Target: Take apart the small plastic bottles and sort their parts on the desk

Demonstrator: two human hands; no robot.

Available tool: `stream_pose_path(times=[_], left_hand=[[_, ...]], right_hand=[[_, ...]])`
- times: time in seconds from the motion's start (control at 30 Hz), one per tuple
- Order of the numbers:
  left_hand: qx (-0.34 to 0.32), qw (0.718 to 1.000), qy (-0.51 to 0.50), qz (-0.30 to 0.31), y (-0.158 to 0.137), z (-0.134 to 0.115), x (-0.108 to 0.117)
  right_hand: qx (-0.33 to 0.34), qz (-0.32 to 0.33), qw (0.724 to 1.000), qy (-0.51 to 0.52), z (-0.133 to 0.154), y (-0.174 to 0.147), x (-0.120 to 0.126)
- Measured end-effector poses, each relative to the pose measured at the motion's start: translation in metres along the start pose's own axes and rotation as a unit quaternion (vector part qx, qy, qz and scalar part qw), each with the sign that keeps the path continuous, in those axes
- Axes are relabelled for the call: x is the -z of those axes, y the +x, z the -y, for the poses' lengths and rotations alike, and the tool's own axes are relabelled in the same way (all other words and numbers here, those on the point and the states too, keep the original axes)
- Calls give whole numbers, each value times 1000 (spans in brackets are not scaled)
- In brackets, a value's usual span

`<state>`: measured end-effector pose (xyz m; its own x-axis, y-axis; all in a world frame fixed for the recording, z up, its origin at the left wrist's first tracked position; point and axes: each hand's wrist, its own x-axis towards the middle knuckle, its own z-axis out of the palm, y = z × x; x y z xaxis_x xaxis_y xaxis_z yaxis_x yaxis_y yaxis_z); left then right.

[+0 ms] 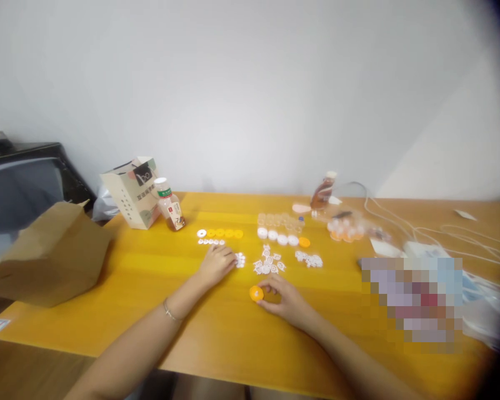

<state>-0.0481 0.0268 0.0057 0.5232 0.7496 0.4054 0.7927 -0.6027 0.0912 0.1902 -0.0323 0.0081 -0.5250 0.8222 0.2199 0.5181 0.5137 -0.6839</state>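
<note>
My right hand (pixel 285 300) pinches an orange round cap (pixel 254 294) at its edge, just above the table. A small pale spot shows at the cap's middle. My left hand (pixel 217 265) is closed, palm down, its fingertips at a cluster of small white pieces (pixel 240 260); what they hold, if anything, is hidden. Beyond it lie a row of small white pieces (pixel 210 241) and a row of orange discs (pixel 220 233) with a white disc (pixel 201 233) at its left end. Lacy white cut-out pieces (pixel 267 263) lie piled beyond my right hand.
White round pieces (pixel 277 237) end in an orange disc (pixel 304 242); clear cups (pixel 275 220) stand behind. More white parts (pixel 309 259) lie to the right. A bottle (pixel 169 205), a paper bag (pixel 131 194), a brown bag (pixel 54 255), a dark bottle (pixel 323 191) and cables (pixel 400 222) surround the work.
</note>
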Motion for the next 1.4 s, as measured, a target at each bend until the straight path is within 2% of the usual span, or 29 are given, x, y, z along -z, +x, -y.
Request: stream_pose_path(times=[0.2,0.33,0.43,0.53,0.63,0.73,0.87,1.1,1.4], left_hand=[[-2,1000,18,11,-1,-2,2],[-9,1000,3,11,-3,-13,9],[-60,996,-59,25,-5,-28,17],[-131,981,-129,56,-7,-41,23],[-180,968,-157,79,-8,-48,22],[-201,969,-128,70,-7,-49,18],[-256,965,-42,26,-6,-48,17],[-378,923,68,-24,-6,-45,19],[-395,915,71,-43,-4,-44,17]], right_hand=[[2,1,1000,-1,1,0,1],[2,1,1000,-7,0,0,0],[4,1,1000,-9,-1,0,-1],[13,-5,1000,-9,-2,1,-1],[21,-12,1000,-5,-2,1,-2],[26,-14,1000,0,-2,1,-2],[28,-12,1000,4,-3,1,-2],[33,-12,999,7,-8,0,-5],[40,-16,999,9,-9,1,-5]])
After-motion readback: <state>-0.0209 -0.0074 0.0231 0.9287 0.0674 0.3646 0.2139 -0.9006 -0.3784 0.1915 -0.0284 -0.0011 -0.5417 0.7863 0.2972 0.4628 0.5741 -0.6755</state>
